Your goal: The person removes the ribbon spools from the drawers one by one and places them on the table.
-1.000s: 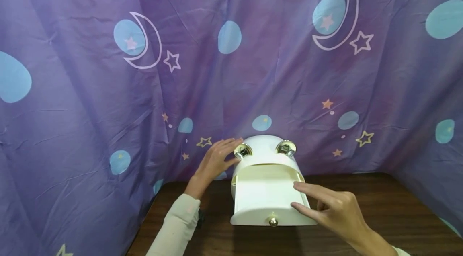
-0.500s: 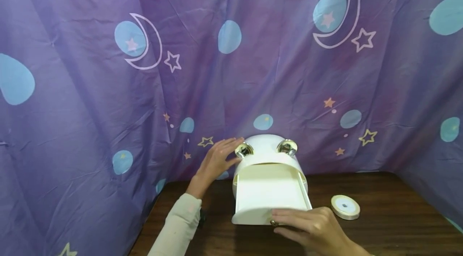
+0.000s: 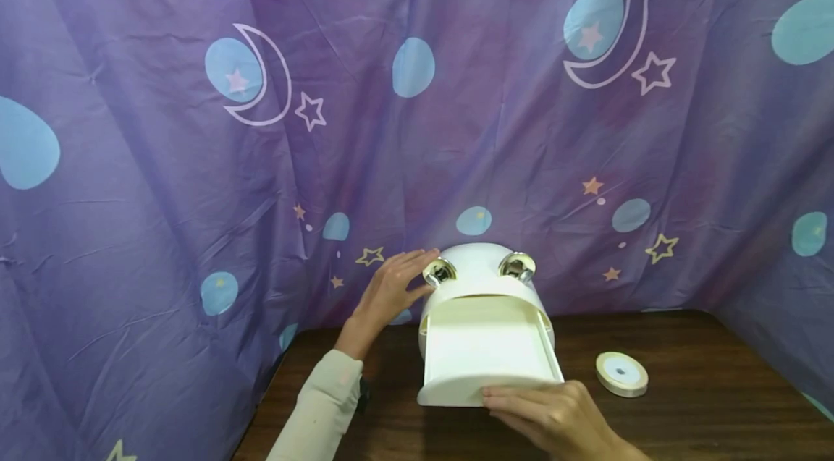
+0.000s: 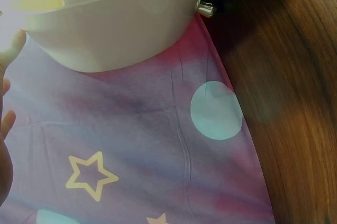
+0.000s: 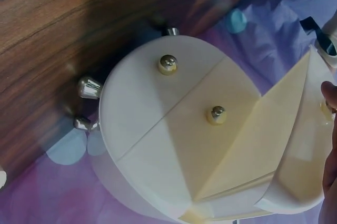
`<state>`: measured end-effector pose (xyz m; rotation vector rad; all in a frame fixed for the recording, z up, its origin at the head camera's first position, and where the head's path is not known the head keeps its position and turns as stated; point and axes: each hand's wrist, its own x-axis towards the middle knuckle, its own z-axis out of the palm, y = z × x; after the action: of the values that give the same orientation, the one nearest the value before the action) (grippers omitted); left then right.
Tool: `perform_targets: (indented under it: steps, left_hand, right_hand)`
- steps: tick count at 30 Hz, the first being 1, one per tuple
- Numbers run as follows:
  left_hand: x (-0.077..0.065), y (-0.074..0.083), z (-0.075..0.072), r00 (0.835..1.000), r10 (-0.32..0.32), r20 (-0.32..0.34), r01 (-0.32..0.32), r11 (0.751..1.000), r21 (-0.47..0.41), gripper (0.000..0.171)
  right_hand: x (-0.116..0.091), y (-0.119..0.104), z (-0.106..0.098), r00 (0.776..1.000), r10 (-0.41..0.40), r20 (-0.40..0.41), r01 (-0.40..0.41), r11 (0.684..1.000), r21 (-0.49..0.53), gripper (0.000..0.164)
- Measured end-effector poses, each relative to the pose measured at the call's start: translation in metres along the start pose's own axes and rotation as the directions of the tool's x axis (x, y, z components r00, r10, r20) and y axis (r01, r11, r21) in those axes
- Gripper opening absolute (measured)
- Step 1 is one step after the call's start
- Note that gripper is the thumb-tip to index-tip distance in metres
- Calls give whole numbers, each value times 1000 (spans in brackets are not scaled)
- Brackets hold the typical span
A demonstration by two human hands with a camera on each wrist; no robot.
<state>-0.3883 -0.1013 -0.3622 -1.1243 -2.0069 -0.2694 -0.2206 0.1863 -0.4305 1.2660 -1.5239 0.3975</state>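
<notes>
A white round-bodied drawer box stands at the back of the table, two shiny gold-and-silver pieces on its top. Its top drawer is pulled out, and nothing shows on its floor. My right hand pinches the gold knob on that drawer's front; the head view hides the knob behind the fingers. On the box's upper left side rests my left hand, fingers mostly straight. Lower drawers with gold knobs and silver feet appear in the right wrist view.
A flat cream roll with a white hub, like a ribbon spool, lies on the dark wooden table, right of the box. A purple curtain with moons and stars hangs close behind the box and along both sides.
My right hand has moved from over the drawer's right side, down and left to its front knob. The cream roll now shows to the right. My left hand and the drawer look unmoved.
</notes>
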Motion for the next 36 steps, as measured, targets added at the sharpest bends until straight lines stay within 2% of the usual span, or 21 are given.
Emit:
perform_targets:
  steps: [8, 13, 23, 36]
  left_hand:
    - [-1, 0, 2, 1000, 19, -24, -20, 1000, -13, 74]
    - [-3, -1, 2, 1000, 19, -22, -19, 1000, -16, 75]
    - [-2, 0, 1, 1000, -10, 8, 10, 1000, 9, 74]
    - [-1, 1, 2, 1000, 2, -25, -2, 1000, -4, 70]
  right_hand:
    - [4, 1, -1, 999, 34, 19, -34, 999, 19, 22]
    - [8, 6, 2, 996, 93, 4, -93, 996, 11, 23]
    - [7, 25, 9, 985, 170, -19, -171, 983, -72, 23]
    - [-2, 55, 27, 969, 247, 11, -244, 964, -106, 21]
